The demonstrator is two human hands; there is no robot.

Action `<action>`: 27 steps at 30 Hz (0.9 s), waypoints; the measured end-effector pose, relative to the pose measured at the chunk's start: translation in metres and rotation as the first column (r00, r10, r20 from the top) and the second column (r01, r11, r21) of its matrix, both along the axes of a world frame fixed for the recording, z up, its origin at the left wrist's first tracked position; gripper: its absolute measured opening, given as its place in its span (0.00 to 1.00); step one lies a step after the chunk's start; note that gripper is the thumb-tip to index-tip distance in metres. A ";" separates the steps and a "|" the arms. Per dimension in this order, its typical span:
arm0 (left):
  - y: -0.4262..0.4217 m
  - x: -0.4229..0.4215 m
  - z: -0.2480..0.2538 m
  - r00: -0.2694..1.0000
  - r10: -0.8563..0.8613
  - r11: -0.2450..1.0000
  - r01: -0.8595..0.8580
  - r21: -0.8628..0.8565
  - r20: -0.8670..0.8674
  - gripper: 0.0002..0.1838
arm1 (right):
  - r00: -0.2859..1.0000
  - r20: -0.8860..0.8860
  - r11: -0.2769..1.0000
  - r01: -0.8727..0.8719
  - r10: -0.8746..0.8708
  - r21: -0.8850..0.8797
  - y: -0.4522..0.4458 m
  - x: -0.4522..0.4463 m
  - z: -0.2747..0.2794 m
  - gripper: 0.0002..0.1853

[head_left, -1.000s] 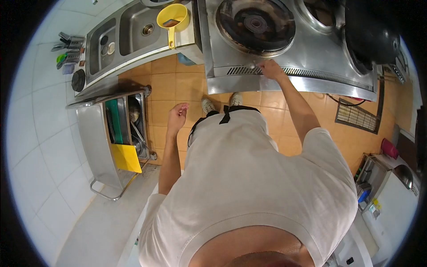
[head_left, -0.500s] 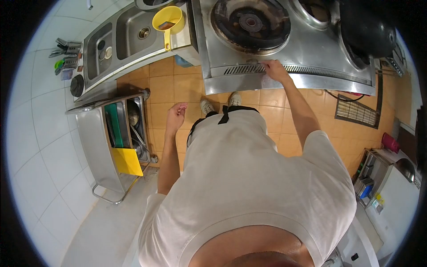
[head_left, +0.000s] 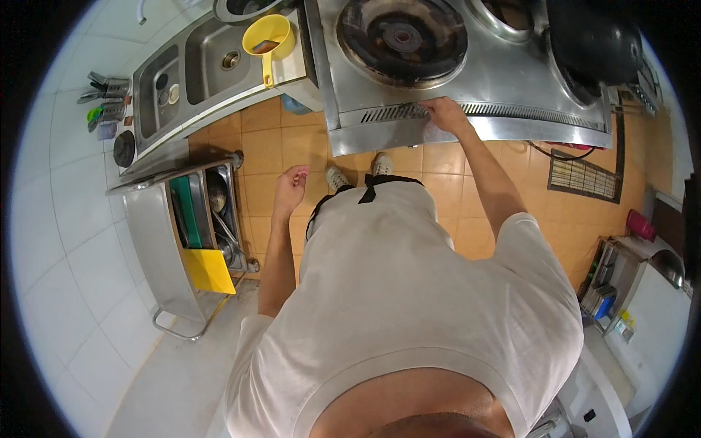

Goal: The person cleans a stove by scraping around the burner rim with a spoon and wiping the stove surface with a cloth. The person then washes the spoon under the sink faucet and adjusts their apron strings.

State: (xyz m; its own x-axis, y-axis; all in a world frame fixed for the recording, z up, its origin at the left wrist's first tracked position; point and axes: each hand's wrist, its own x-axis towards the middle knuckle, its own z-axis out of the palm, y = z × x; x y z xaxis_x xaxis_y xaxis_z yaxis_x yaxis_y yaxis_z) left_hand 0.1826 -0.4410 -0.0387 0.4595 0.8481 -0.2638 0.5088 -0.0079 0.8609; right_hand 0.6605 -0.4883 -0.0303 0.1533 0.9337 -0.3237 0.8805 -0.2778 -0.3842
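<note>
My right hand (head_left: 444, 117) is over the slotted vent strip (head_left: 533, 111) along the front of the steel stove (head_left: 511, 77). Its fingers are pinched, and what they hold, if anything, is too small to make out. Just beyond this hand is a large blackened burner (head_left: 403, 40). My left hand (head_left: 292, 186) hangs over the orange tiled floor (head_left: 292, 150), well apart from the stove. Its fingers are loosely curled together, with nothing visible in them.
Left of the stove, a yellow ladle-like scoop (head_left: 269, 38) sits beside a double sink (head_left: 212, 69). A steel cart (head_left: 157, 241) with a yellow board (head_left: 208, 270) stands at the left. A black wok (head_left: 595, 44) rests at the stove's right. Shelving (head_left: 621, 270) is at lower right.
The view has shifted slightly, so the stove and sink appear farther left. My right hand stays at the vent strip, its fingers moving slightly. My left hand has hardly moved.
</note>
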 end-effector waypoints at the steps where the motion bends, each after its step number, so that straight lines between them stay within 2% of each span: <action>1: 0.000 0.002 0.003 1.000 -0.005 1.000 0.005 -0.007 -0.023 0.11 | 0.998 0.015 0.998 -0.058 0.058 0.024 -0.002 0.003 -0.002 0.15; 3: -0.001 0.002 0.008 0.998 -0.009 1.000 0.008 -0.017 -0.069 0.11 | 0.983 0.049 0.981 -0.182 0.179 0.071 -0.002 0.006 -0.004 0.15; 6: -0.003 -0.002 0.000 1.000 -0.008 1.000 0.007 -0.025 -0.028 0.11 | 0.951 0.150 0.961 -0.275 0.269 0.018 -0.003 0.005 0.005 0.14; 9: -0.004 -0.001 0.003 0.999 -0.009 1.000 0.008 -0.024 -0.043 0.11 | 0.954 0.219 0.978 -0.197 0.207 -0.066 0.006 0.005 0.028 0.14; 12: -0.005 -0.002 0.004 0.999 -0.004 1.000 0.003 -0.017 -0.035 0.12 | 0.969 0.163 0.980 -0.196 0.188 0.031 0.006 0.017 0.013 0.14; 15: -0.006 -0.003 0.006 0.999 0.005 1.000 -0.007 -0.031 -0.052 0.12 | 0.942 0.157 0.954 -0.301 0.296 0.010 0.005 0.019 0.008 0.13; 18: -0.008 -0.005 0.003 0.998 0.005 0.999 -0.008 -0.039 -0.069 0.12 | 0.940 0.179 0.956 -0.294 0.291 -0.010 0.009 0.012 0.005 0.14; 21: -0.009 -0.004 0.002 0.999 0.008 0.999 -0.010 -0.030 -0.053 0.12 | 0.959 0.131 0.967 -0.241 0.250 -0.081 0.013 0.011 0.013 0.14; 24: -0.008 -0.002 0.009 0.994 -0.001 0.999 -0.003 -0.036 -0.110 0.12 | 0.965 0.073 0.966 -0.245 0.252 -0.087 0.012 0.011 0.016 0.13; 27: -0.008 -0.001 0.012 0.996 -0.019 1.000 0.017 -0.021 -0.089 0.12 | 0.964 0.081 0.967 -0.254 0.253 0.013 0.012 0.008 0.001 0.14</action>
State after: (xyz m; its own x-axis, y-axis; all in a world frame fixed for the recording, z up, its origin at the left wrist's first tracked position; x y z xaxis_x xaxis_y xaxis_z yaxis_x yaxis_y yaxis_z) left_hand 0.1814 -0.4489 -0.0263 0.4485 0.8339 -0.3217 0.5836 -0.0007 0.8120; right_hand 0.6680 -0.4765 -0.0292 -0.0656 0.9523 -0.2979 0.9483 -0.0334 -0.3157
